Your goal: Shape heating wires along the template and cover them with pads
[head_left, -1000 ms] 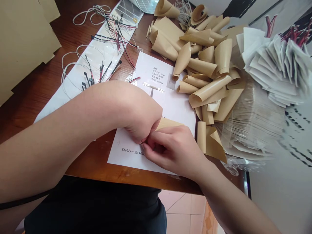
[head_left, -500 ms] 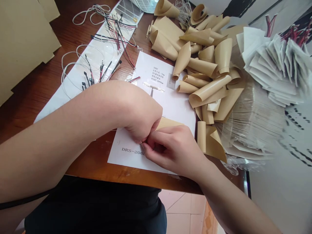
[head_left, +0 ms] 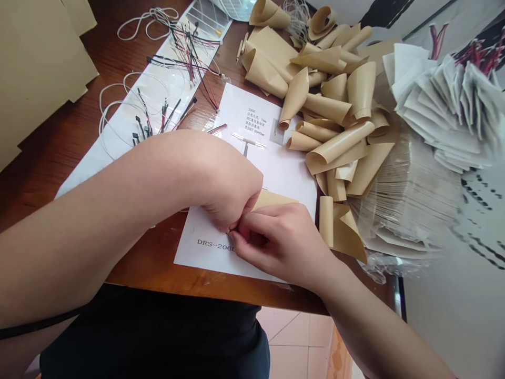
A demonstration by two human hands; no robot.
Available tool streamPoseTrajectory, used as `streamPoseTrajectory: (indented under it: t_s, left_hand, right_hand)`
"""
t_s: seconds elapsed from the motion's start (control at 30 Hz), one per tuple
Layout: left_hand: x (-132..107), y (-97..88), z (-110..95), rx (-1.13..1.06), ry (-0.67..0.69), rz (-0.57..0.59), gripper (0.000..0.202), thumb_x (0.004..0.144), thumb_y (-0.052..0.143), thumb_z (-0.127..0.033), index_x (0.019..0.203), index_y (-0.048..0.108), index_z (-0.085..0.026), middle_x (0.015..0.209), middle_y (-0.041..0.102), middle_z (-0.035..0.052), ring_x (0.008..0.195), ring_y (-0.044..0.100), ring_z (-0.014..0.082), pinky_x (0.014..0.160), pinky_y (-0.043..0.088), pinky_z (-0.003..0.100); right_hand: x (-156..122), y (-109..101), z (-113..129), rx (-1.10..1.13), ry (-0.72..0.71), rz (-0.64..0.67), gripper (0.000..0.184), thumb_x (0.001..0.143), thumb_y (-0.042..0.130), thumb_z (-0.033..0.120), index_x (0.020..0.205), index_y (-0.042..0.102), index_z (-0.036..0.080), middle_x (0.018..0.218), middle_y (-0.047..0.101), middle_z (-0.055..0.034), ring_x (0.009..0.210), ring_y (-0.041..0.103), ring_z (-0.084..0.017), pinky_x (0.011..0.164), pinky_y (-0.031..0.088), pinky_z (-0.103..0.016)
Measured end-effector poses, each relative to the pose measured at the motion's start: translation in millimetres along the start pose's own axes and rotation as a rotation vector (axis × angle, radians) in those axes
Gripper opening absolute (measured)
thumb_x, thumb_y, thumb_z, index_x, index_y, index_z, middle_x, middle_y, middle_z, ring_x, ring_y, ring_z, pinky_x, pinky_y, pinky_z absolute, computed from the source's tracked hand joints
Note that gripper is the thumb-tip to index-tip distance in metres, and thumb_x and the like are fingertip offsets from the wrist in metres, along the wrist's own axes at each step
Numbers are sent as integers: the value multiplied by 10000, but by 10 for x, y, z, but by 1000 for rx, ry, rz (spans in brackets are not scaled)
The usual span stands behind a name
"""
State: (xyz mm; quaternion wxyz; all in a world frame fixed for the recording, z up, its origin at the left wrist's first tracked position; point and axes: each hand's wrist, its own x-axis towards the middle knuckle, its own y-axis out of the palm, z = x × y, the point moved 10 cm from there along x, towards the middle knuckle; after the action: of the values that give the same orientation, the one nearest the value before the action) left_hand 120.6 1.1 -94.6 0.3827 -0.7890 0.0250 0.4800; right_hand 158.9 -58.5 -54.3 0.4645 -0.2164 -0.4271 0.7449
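Observation:
My left hand (head_left: 232, 184) is bent down at the wrist, its fingers closed and mostly hidden behind the back of the hand. Against it, my right hand (head_left: 276, 237) is curled with thumb and forefinger pinched together. The fingertips of both meet over a printed white sheet (head_left: 205, 229); whatever they pinch is too small or covered to make out. From behind the hands shows a flat piece of tan paper (head_left: 274, 199). Above it, a small strip with a dark stem (head_left: 248, 141) lies under clear tape on the sheet.
Curled tan papers (head_left: 335, 110) are heaped at the back right. Beside them stand a plastic-wrapped stack (head_left: 414, 195) and white pouches (head_left: 453, 105) with red wires. Black and red leads (head_left: 191, 52) and white cords (head_left: 112, 105) lie at left, near tan cardboard (head_left: 39, 68).

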Motion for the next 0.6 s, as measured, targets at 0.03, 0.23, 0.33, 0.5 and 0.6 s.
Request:
streamPoseTrajectory:
  t_s: [0.03, 0.23, 0.33, 0.5, 0.6]
  left_hand:
    - [1, 7, -1, -10, 3, 7, 222, 706, 599, -327, 812, 748, -200, 665, 633, -6, 1073, 686, 378, 991, 491, 600]
    - [-7, -35, 0, -36, 15, -32, 170, 677, 609, -301, 745, 726, -199, 612, 620, -3, 991, 710, 347, 956, 519, 530]
    - [-13, -64, -33, 30, 43, -62, 200, 676, 606, -321, 778, 748, -225, 578, 612, -19, 898, 721, 304, 925, 532, 506]
    - [-33, -71, -26, -1, 21, -54, 171, 689, 631, -303, 769, 754, -216, 610, 622, -15, 985, 717, 328, 969, 519, 516]
    - [-42, -61, -21, 4, 11, -43, 155, 721, 621, -284, 761, 756, -219, 609, 622, -6, 972, 716, 333, 977, 507, 558]
  right_hand:
    - [-1, -3, -2, -1, 1, -1, 271, 844, 594, 156, 595, 495, 192, 524, 483, 67, 480, 375, -59, 503, 272, -230]
    - [-5, -1, -11, 2, 13, 16, 270, 849, 586, 163, 595, 498, 195, 522, 491, 62, 475, 381, -63, 504, 275, -237]
    - [-7, 12, -18, 4, 20, 22, 274, 849, 591, 168, 593, 497, 197, 528, 494, 62, 479, 387, -65, 509, 281, -240]
    - [3, 14, -8, 11, 11, 14, 269, 842, 602, 160, 597, 496, 195, 530, 489, 66, 485, 382, -62, 510, 283, -237]
    - [8, 9, -3, 14, 9, 12, 268, 845, 597, 158, 599, 499, 194, 529, 487, 65, 485, 379, -63, 509, 279, -237]
